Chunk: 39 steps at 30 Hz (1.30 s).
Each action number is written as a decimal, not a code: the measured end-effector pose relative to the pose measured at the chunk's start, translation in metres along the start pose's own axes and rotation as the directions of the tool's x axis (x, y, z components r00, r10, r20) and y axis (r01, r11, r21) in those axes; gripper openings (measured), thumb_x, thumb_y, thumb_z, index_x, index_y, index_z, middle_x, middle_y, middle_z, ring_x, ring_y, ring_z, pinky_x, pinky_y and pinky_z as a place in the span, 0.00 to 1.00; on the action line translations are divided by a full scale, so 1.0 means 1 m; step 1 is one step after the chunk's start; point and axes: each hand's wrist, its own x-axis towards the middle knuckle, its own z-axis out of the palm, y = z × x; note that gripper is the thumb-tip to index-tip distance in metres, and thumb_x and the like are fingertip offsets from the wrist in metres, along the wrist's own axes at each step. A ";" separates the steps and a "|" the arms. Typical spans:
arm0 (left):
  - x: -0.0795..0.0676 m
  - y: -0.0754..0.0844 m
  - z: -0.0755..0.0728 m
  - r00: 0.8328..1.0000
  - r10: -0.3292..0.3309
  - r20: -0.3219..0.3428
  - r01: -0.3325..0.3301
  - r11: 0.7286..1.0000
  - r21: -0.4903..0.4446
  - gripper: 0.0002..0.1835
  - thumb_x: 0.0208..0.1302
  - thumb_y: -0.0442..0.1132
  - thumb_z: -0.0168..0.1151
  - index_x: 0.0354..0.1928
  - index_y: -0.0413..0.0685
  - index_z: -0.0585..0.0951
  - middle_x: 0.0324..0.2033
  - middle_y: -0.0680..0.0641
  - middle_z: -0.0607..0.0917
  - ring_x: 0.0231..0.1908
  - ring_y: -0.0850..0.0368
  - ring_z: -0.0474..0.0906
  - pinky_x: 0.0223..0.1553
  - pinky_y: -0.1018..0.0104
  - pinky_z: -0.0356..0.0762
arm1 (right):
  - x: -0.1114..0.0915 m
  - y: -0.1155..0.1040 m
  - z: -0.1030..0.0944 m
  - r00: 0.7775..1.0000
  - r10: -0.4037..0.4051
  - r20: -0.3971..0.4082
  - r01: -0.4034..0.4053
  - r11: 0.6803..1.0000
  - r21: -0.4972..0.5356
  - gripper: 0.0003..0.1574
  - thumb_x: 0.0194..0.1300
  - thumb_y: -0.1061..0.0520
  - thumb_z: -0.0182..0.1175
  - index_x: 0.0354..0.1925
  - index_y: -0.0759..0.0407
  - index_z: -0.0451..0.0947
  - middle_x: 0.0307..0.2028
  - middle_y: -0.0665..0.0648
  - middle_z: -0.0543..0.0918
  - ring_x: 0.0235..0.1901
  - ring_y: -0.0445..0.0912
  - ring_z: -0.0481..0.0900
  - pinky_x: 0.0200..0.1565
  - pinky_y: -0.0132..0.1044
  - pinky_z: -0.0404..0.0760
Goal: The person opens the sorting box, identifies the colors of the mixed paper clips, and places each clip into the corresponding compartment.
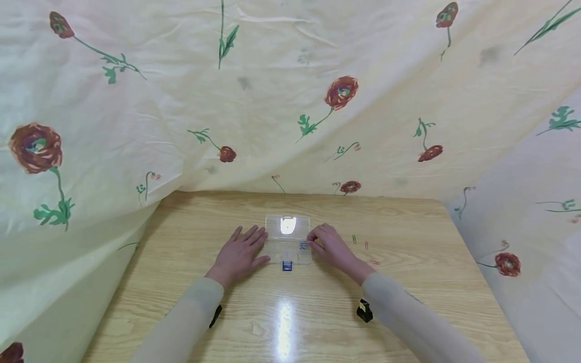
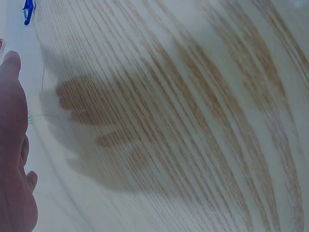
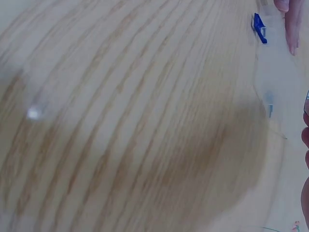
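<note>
A clear plastic box (image 1: 277,258) lies on the table with its transparent lid (image 1: 274,227) folded back. A blue latch (image 1: 287,265) sits at its front edge. Blue paper clips (image 1: 302,245) lie in the box's right part. My left hand (image 1: 240,254) rests flat, fingers spread, at the box's left side, its thumb by the front corner. Over the right edge, my right hand (image 1: 330,246) has thumb and fingertips together. In the right wrist view a thin blue wire, apparently a paper clip (image 3: 307,98), shows at those fingertips, mostly cut off by the frame.
Right of the right hand lie a green paper clip (image 1: 354,239), a red paper clip (image 1: 366,245) and another reddish clip (image 1: 374,262) on the wooden table (image 1: 254,322). A flowered cloth (image 1: 272,126) hangs behind and along the sides.
</note>
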 end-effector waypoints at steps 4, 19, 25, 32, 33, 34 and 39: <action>0.000 -0.001 0.001 1.000 0.003 0.002 -0.003 1.000 0.003 0.42 0.81 0.69 0.44 0.85 0.52 0.61 0.84 0.50 0.60 0.84 0.50 0.51 0.84 0.43 0.43 | 0.000 0.001 0.006 1.000 -0.004 0.009 0.004 1.000 -0.006 0.05 0.68 0.64 0.72 0.40 0.58 0.84 0.39 0.53 0.87 0.44 0.49 0.81 0.57 0.52 0.81; -0.007 -0.006 0.005 0.999 0.034 0.001 -0.034 0.999 0.022 0.42 0.81 0.70 0.41 0.85 0.52 0.60 0.84 0.51 0.59 0.84 0.50 0.52 0.84 0.43 0.45 | -0.016 -0.001 -0.005 0.995 -0.005 -0.096 0.004 1.000 -0.013 0.10 0.64 0.65 0.76 0.42 0.60 0.87 0.41 0.55 0.90 0.47 0.53 0.84 0.53 0.50 0.85; -0.008 -0.009 0.008 0.999 0.041 0.001 -0.041 0.999 0.014 0.42 0.81 0.70 0.42 0.85 0.52 0.60 0.84 0.51 0.58 0.84 0.50 0.51 0.84 0.43 0.43 | -0.030 0.003 -0.019 0.993 -0.001 -0.116 0.001 1.000 -0.001 0.12 0.61 0.65 0.78 0.43 0.63 0.87 0.42 0.57 0.90 0.48 0.56 0.83 0.53 0.54 0.85; -0.010 -0.008 0.006 0.999 0.043 0.002 -0.043 0.999 0.012 0.42 0.81 0.70 0.42 0.85 0.52 0.61 0.84 0.50 0.59 0.84 0.50 0.51 0.84 0.43 0.44 | -0.045 0.008 -0.041 0.998 0.010 -0.061 -0.010 1.000 0.000 0.15 0.62 0.65 0.77 0.47 0.66 0.87 0.45 0.59 0.90 0.51 0.57 0.83 0.55 0.57 0.84; -0.010 -0.008 0.006 0.999 0.043 0.004 -0.043 0.999 0.012 0.42 0.81 0.70 0.42 0.85 0.52 0.61 0.84 0.50 0.59 0.84 0.50 0.51 0.84 0.43 0.43 | -0.047 0.009 -0.044 0.998 0.015 -0.053 -0.015 1.000 0.000 0.15 0.62 0.65 0.77 0.47 0.66 0.87 0.46 0.59 0.89 0.51 0.58 0.83 0.55 0.58 0.84; -0.010 -0.008 0.005 0.999 0.045 0.004 -0.045 0.999 0.008 0.42 0.81 0.69 0.43 0.85 0.51 0.61 0.84 0.50 0.59 0.84 0.49 0.52 0.84 0.43 0.44 | -0.049 0.010 -0.047 0.999 0.019 -0.047 -0.019 1.000 -0.004 0.16 0.62 0.65 0.77 0.48 0.66 0.87 0.46 0.60 0.89 0.51 0.58 0.83 0.55 0.58 0.84; -0.011 -0.008 0.003 0.999 0.048 0.015 -0.048 0.999 0.005 0.42 0.81 0.69 0.43 0.85 0.51 0.61 0.84 0.50 0.59 0.84 0.49 0.51 0.84 0.42 0.43 | -0.059 0.016 -0.058 0.998 0.058 -0.022 -0.058 0.998 -0.028 0.17 0.64 0.64 0.76 0.50 0.65 0.87 0.49 0.59 0.89 0.53 0.58 0.82 0.56 0.58 0.84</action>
